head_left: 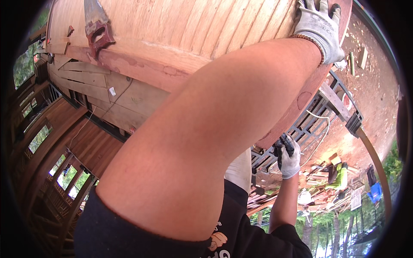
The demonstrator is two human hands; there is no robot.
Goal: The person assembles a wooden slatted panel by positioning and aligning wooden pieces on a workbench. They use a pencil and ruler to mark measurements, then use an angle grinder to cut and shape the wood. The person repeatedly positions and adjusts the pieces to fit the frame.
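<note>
My left arm reaches across the view. In a grey work glove, my left hand (319,30) lies on the right edge of a large wooden panel (172,26), fingers stretched out. The panel has grooved pale boards and a reddish frame board (297,103) along its edge. At the near corner of that board is my right hand (287,157), in a white glove with dark fingers. Its fingers are curled against the wood's end; what they hold is hidden. A handsaw (98,32) with a red-brown handle rests on the panel at the upper left.
Below the panel stands a dark metal frame (297,133) with a pale cable (325,129). Wood scraps (363,58) and stacked offcuts (318,176) litter the earth floor at right. Plywood sheets (90,84) and a timber structure (64,124) stand at left.
</note>
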